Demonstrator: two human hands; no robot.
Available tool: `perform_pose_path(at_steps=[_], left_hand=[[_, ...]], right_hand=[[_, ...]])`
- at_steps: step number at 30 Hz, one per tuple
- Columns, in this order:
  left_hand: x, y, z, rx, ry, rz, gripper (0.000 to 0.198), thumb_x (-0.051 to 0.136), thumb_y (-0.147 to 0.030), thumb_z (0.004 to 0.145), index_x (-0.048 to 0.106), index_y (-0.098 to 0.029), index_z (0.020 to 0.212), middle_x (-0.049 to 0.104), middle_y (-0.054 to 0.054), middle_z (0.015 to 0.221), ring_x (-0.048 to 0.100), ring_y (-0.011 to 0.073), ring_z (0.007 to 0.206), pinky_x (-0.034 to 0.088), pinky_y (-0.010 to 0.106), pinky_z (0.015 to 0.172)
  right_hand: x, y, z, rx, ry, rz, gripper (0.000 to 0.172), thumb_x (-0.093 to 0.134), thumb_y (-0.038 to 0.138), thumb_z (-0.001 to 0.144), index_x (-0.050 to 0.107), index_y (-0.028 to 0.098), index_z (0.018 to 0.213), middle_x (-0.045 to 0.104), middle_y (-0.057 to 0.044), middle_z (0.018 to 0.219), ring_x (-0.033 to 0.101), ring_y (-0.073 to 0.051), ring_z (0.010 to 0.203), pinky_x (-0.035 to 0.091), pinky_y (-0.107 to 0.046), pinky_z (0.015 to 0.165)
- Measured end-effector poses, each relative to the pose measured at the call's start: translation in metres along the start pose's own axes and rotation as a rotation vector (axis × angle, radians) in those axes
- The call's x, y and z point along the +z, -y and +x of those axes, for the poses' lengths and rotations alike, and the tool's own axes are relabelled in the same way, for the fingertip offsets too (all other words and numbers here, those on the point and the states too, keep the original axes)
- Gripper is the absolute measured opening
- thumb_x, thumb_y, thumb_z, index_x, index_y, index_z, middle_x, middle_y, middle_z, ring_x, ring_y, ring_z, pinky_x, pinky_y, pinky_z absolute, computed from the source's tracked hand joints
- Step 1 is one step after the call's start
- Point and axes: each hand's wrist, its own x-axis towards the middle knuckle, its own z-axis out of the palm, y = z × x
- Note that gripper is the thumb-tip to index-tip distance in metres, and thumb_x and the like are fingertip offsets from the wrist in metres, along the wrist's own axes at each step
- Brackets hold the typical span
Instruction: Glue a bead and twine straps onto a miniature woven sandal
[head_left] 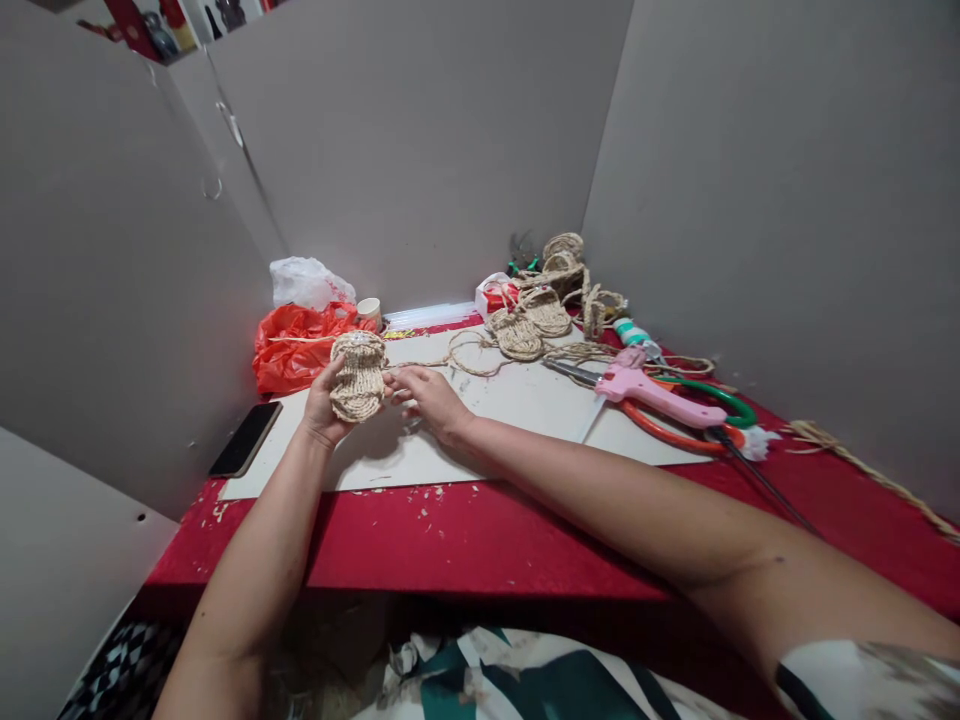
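Observation:
My left hand (328, 402) is closed around the left side of a woven straw-rope piece (358, 378), held up over the white board. The piece is tan, rounded at both ends and narrower at the middle, with ribbed rows across it. Close to its right edge, my right hand (431, 398) has its fingers bent together, pinching the straw cord (420, 364) that comes off the piece. The fingertips partly hide the spot they grip. From there the cord trails right in a loose loop toward a pile of similar woven pieces (517, 334).
A pink glue gun (660, 395) lies over large scissors with orange and green handles (742, 408) at right. Red (289, 345) and white plastic bags (307, 282), a paper cup (370, 310) and a phone (246, 440) are left. Grey panels (420, 150) enclose the red-covered table (480, 545).

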Motion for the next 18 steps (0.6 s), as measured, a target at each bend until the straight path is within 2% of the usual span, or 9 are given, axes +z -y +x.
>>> perform_pose_path(at_steps=[2,5,10,15,18], left_hand=[[0.001,0.003,0.001,0.022,-0.010,-0.026,0.043,0.042,-0.039,0.090,0.061,-0.006,0.111,0.073,0.016,0.087,0.071,0.0253,0.071,0.059,0.038,0.063],[0.002,0.005,0.001,0.041,-0.021,-0.031,0.037,0.048,-0.036,0.088,0.062,-0.009,0.110,0.074,0.013,0.089,0.071,0.0244,0.076,0.058,0.040,0.074],[0.004,0.008,0.001,-0.022,-0.010,0.056,0.036,0.049,-0.038,0.088,0.065,-0.009,0.105,0.074,0.013,0.087,0.071,0.0236,0.071,0.058,0.041,0.072],[0.004,0.011,0.004,-0.018,-0.063,0.161,0.037,0.050,-0.038,0.088,0.066,-0.011,0.108,0.074,0.013,0.093,0.071,0.0227,0.078,0.058,0.036,0.075],[-0.002,0.006,0.006,-0.064,-0.058,0.249,0.043,0.047,-0.047,0.088,0.068,-0.012,0.105,0.075,0.013,0.087,0.071,0.0218,0.069,0.058,0.032,0.062]], right_hand=[[0.000,0.000,-0.001,0.055,0.061,0.009,0.020,0.064,0.036,0.079,0.064,0.016,0.076,0.063,-0.002,0.074,0.057,-0.012,0.063,0.041,-0.020,0.048],[0.000,-0.002,-0.001,0.108,0.096,0.031,0.021,0.070,0.035,0.074,0.064,0.015,0.073,0.060,0.000,0.067,0.056,-0.012,0.062,0.042,-0.021,0.051],[-0.001,-0.005,0.001,0.128,0.109,0.106,0.021,0.075,0.031,0.071,0.064,0.014,0.071,0.062,0.000,0.063,0.053,-0.010,0.056,0.041,-0.022,0.055],[-0.002,-0.003,0.005,0.157,0.024,0.191,0.013,0.071,0.023,0.074,0.062,0.014,0.069,0.066,-0.003,0.068,0.058,-0.011,0.059,0.043,-0.024,0.057],[-0.006,-0.003,0.012,0.163,-0.078,0.258,0.009,0.067,0.020,0.076,0.061,0.015,0.071,0.065,-0.001,0.068,0.058,-0.011,0.061,0.045,-0.024,0.059]])
